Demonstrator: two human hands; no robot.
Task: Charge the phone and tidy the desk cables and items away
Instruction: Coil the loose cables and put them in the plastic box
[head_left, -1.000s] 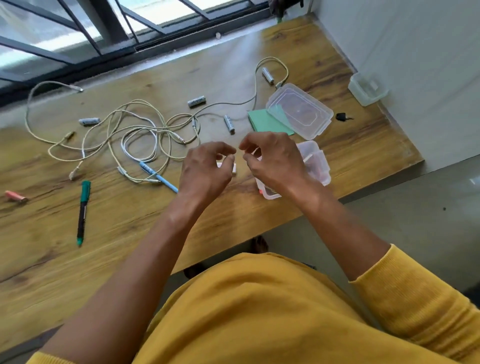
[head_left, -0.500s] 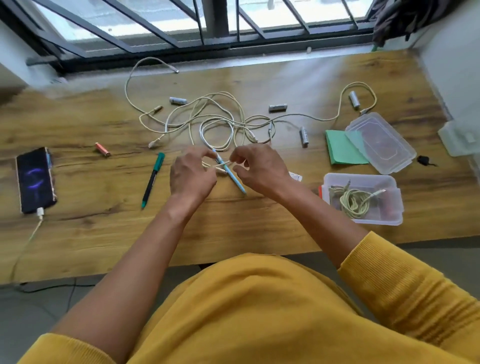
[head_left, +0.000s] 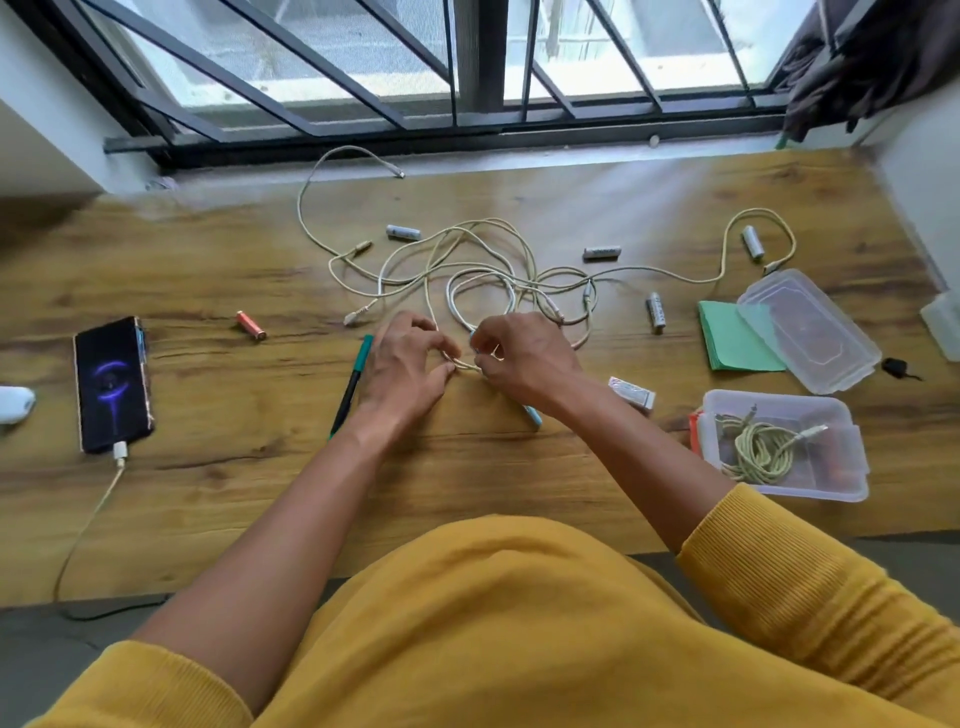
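Observation:
A tangle of pale cables (head_left: 483, 270) lies in the middle of the wooden desk (head_left: 260, 478). My left hand (head_left: 402, 371) and my right hand (head_left: 524, 361) meet at its near edge, and both pinch a strand of cable between thumb and fingers. The phone (head_left: 111, 382) lies at the left with its screen lit and a white charging cable (head_left: 98, 509) plugged into its near end. A clear box (head_left: 836, 483) at the right holds one coiled cable (head_left: 758, 452).
Several batteries (head_left: 655, 310) are scattered among the cables, and an orange one (head_left: 251, 325) lies left. A green pen (head_left: 353, 382) lies by my left hand; a blue pen (head_left: 532, 415) sits under my right wrist. The box lid (head_left: 808, 330), green paper (head_left: 732, 345) and an eraser (head_left: 631, 392) are at the right.
My view swung left, bringing the phone into sight. Both hands dropped from mid-air onto the near edge of the cable tangle and took hold of a strand.

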